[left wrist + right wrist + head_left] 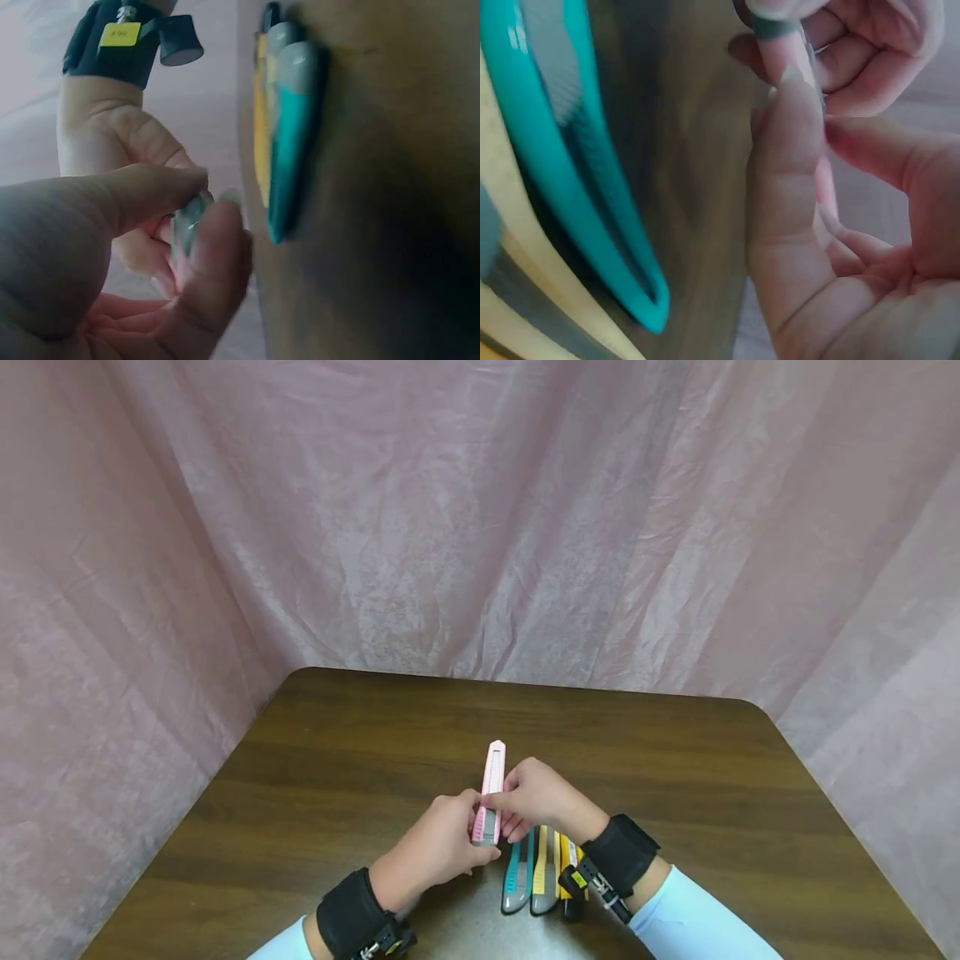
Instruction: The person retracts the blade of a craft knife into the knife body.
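Note:
A pink utility knife (493, 770) with a grey end is held up over the table, its narrow tip pointing away from me. My left hand (438, 842) pinches it near the grey end, thumb on one side and fingers on the other. Between thumb and forefinger, my right hand (546, 797) grips the middle of the same knife. In the right wrist view the pink body (780, 56) runs through both hands, partly hidden by fingers. No blade shows out of the tip.
Just below my right hand, a teal utility knife (512, 889), a pale yellow one (539, 877) and an orange-yellow one with a black end (573, 908) lie side by side on the brown wooden table (360, 735). Pink curtains (450, 527) hang behind the table.

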{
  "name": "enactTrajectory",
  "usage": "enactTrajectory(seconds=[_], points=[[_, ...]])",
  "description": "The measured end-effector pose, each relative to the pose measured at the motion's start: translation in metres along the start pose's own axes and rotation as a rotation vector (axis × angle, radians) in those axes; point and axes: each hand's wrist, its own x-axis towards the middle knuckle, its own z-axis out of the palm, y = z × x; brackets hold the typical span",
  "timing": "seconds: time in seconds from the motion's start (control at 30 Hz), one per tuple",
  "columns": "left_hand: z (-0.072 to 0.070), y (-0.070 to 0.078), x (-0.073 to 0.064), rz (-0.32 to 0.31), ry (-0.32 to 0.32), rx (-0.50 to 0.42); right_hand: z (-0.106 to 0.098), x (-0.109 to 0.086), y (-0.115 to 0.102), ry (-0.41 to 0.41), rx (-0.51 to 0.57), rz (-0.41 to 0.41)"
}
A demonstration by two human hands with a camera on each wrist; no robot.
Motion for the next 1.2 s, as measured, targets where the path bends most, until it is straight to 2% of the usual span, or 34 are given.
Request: enactTrajectory(seconds=[0.13, 0.3, 0.63, 0.87, 1.2], points=[[0.005, -0.005, -0.008, -0.04, -0.057, 0.038, 0.011, -0.001, 0.0, -0.021, -0.153, 0.06], [0.011, -0.009, -0.012, -0.014, -0.068, 0.107, 0.018, -0.002, 0.001, -0.019, -0.26, 0.069], [0.015, -0.011, -0.019, 0.003, -0.087, 0.117, 0.025, -0.009, 0.002, -0.023, -0.309, 0.068], [0.016, -0.017, -0.024, 0.015, -0.087, 0.083, 0.027, -0.009, 0.001, -0.046, -0.31, 0.099], [0.023, -0.015, -0.028, 0.042, -0.067, 0.139, 0.026, -0.009, -0.003, -0.045, -0.424, 0.103]])
